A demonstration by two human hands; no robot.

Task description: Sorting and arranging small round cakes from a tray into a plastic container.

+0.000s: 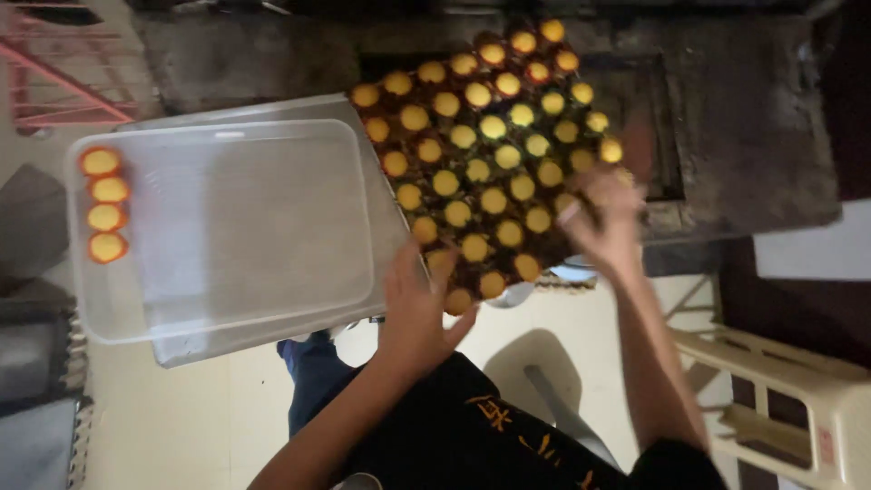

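Observation:
A dark baking tray [553, 238] filled with several small yellow-topped cakes in orange cups [493, 127] sits tilted at the centre. My left hand [415, 307] presses against its near left edge with fingers spread. My right hand [606, 220] grips the tray's near right corner. To the left lies a clear plastic tray [263, 227] with several of the same cakes [104, 204] lined along its left rim.
A grey metal sheet [381, 195] lies under the clear tray. A dark stone counter [744, 118] stands behind. A cream plastic chair [789, 399] is at the lower right, a pink metal frame [54, 73] at the upper left.

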